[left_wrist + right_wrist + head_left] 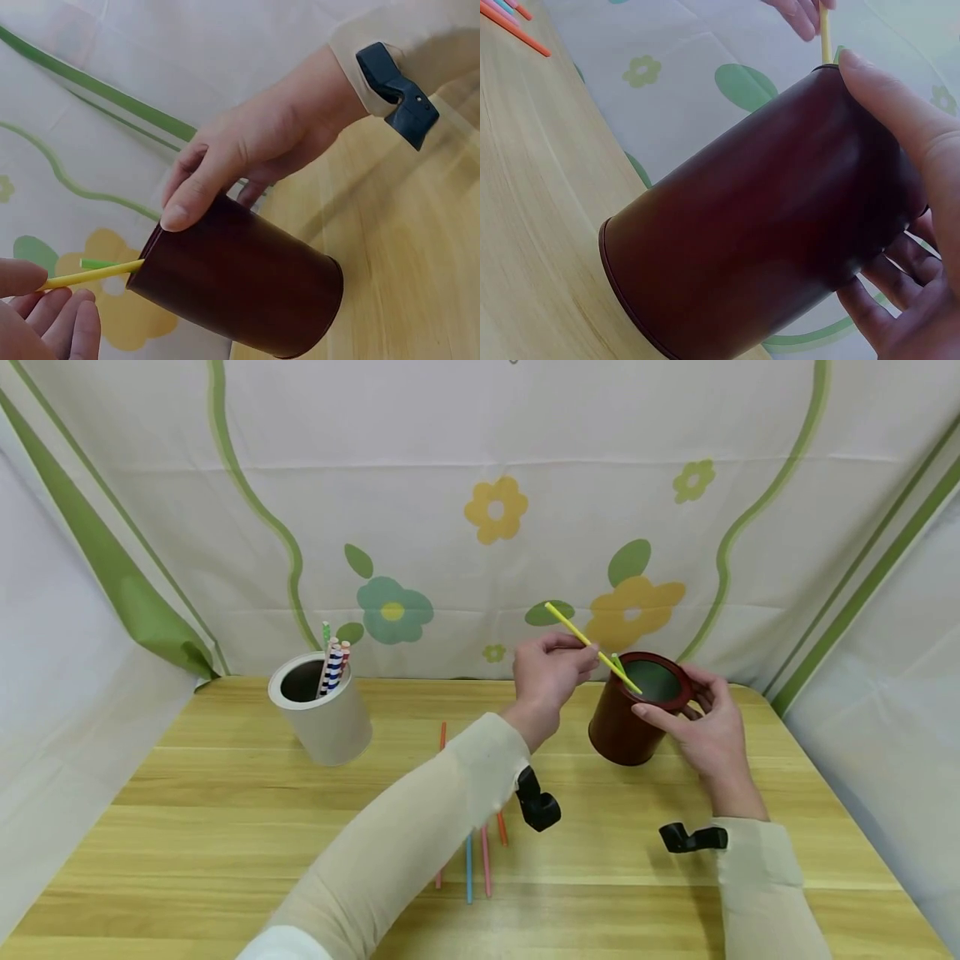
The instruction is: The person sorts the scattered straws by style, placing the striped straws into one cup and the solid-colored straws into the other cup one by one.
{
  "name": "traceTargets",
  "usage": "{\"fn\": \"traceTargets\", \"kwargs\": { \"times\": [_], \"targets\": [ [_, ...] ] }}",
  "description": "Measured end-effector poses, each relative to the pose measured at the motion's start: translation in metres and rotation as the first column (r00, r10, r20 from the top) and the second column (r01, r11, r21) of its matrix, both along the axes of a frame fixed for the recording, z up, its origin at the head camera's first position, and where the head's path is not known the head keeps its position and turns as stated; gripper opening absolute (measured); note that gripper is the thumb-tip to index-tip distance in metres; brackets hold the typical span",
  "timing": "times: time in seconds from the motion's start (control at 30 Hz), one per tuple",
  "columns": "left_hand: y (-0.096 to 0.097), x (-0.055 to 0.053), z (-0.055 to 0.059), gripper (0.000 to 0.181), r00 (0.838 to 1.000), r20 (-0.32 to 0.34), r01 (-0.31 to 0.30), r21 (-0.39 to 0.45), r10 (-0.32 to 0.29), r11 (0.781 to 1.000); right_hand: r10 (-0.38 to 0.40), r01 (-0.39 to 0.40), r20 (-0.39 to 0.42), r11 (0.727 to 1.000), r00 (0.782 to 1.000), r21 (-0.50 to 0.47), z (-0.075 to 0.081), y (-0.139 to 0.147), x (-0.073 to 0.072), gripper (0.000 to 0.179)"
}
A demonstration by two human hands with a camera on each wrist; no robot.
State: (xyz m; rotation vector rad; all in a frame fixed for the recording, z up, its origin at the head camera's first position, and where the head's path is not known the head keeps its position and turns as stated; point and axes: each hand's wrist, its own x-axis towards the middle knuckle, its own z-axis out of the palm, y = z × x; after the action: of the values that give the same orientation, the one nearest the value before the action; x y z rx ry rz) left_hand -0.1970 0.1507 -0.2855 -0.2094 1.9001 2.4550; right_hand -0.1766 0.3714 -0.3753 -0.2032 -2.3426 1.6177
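My left hand point(551, 672) pinches a yellow straw point(577, 631) between thumb and fingers, its lower end tilted into the mouth of a dark red-brown cup point(626, 727). The left wrist view shows the yellow straw point(90, 275) crossing the cup's rim beside a green straw point(96, 263) that pokes out of it. My right hand point(708, 722) grips the cup at its right side, the thumb at the rim and the fingers round the far side. In the right wrist view the thumb point(889, 94) lies along the top of the cup point(757, 210).
A whitish cup point(330, 718) at the left holds several striped straws point(333, 668). Orange, pink and blue straws point(469, 868) lie on the wooden table point(187, 827), partly hidden under my left forearm. A flowered cloth point(450, 435) hangs behind the table.
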Motion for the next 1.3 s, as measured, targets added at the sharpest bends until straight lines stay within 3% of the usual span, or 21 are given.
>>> {"fn": "traceTargets", "kwargs": {
  "times": [0.13,0.3,0.53,0.7,1.13,1.3],
  "targets": [
    [0.003,0.001,-0.003,0.007,0.999,-0.005,0.039,-0.059,-0.039,0.998,0.0,0.0,-0.003,1.0,1.0,-0.015,0.001,-0.001,0.001,0.089],
    [0.003,0.0,-0.003,0.005,0.99,0.021,0.139,-0.137,-0.137,0.981,-0.002,0.001,-0.002,1.0,1.0,-0.012,0.001,-0.003,0.0,0.09],
    [-0.003,-0.006,0.004,0.007,0.955,0.112,0.289,-0.169,-0.273,0.942,0.001,-0.001,-0.001,1.0,1.0,0.001,0.0,-0.003,-0.002,0.092],
    [-0.006,-0.008,0.007,0.006,0.93,0.15,0.36,-0.167,-0.337,0.918,0.0,0.0,-0.004,1.0,1.0,-0.01,0.0,-0.004,0.0,0.091],
    [-0.007,-0.005,0.004,0.005,0.926,0.157,0.371,-0.196,-0.344,0.908,0.006,-0.006,-0.01,1.0,1.0,-0.027,-0.001,-0.003,0.002,0.091],
    [-0.004,-0.004,0.002,0.009,0.93,0.149,0.358,-0.166,-0.336,0.919,0.015,-0.015,-0.007,1.0,1.0,-0.027,-0.001,-0.002,0.001,0.091]
  ]
}}
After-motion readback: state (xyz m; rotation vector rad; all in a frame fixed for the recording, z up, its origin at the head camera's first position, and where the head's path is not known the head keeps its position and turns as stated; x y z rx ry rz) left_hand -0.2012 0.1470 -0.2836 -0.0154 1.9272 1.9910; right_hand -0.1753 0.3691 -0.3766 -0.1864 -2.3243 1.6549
